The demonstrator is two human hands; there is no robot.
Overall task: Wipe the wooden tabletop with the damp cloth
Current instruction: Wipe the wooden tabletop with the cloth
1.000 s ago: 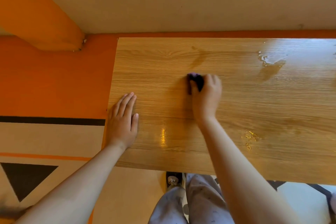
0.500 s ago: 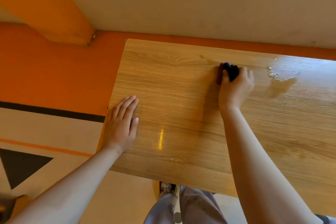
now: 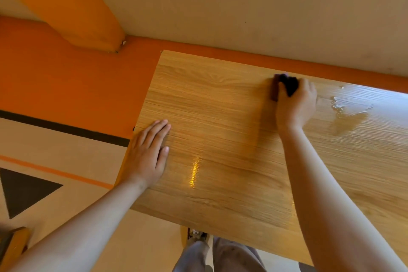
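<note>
Gripping a dark cloth, right hand clenches around it and presses it on the wooden worktop near the far edge. Left hand lies flat, fingers released, at the worktop's left edge. Wet patch sits just right of the cloth hand.

Left hand lies on the tabletop near its left edge; cloth under right hand at the far edge.
</note>
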